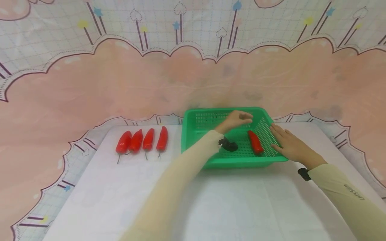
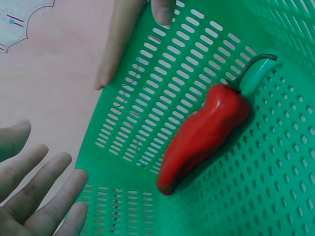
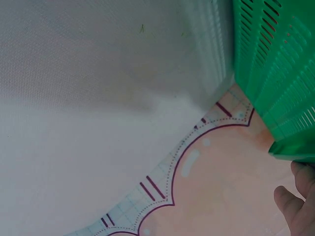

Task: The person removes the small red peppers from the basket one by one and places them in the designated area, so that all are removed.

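A red chili pepper (image 1: 255,143) with a green stem lies in the green plastic basket (image 1: 235,164), near its right wall. My left hand (image 1: 234,120) hovers over the basket, holding nothing; in the left wrist view its fingers (image 2: 54,191) are spread beside the pepper, apart from it. At the basket's right rim rests my right hand (image 1: 289,144), fingers extended and thumb over the inner side. In the right wrist view, part of that hand (image 3: 300,196) shows by the rim. Several red chili peppers (image 1: 148,140) stand in a row on the table to the left.
A white cloth (image 1: 235,204) covers the table. Behind it hangs a pink patterned backdrop (image 1: 150,83). Both wrists carry dark devices, the left one (image 1: 230,145) showing above the basket floor.
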A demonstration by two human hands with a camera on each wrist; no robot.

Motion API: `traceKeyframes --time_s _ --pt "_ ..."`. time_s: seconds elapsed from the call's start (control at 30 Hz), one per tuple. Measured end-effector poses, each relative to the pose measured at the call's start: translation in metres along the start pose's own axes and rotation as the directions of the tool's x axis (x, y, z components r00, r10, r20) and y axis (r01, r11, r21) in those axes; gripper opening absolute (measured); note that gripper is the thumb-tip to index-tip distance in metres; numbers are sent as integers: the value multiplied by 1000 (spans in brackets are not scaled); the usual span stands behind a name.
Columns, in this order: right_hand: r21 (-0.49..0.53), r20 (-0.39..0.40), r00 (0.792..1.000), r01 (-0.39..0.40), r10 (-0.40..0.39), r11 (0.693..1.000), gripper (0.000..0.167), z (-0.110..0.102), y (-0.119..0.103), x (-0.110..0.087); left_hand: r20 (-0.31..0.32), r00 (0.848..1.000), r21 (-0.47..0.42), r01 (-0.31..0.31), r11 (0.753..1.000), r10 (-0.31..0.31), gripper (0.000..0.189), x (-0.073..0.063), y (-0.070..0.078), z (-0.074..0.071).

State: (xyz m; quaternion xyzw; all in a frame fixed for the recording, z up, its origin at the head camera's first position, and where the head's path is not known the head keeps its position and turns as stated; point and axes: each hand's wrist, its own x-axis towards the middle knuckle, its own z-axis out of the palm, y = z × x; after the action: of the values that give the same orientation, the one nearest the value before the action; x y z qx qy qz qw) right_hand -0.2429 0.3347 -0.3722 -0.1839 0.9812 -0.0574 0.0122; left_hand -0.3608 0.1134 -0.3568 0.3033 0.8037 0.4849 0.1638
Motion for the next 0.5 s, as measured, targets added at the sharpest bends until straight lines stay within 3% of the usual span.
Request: traceKeyframes --time_s 0.17,0.37,0.5 --pt "14 -6 1000 8 -8 1000 70 2 0 0 6 999 -114 48 992 -47 40 5 -7 10" --pt "11 -3 1000 9 -9 1000 70 2 0 1 14 991 -236 131 963 -131 41 7 -11 19" --pt "9 -8 1000 10 -10 1000 70 1 1 0 51 989 -277 148 949 -140 41 7 -13 23"
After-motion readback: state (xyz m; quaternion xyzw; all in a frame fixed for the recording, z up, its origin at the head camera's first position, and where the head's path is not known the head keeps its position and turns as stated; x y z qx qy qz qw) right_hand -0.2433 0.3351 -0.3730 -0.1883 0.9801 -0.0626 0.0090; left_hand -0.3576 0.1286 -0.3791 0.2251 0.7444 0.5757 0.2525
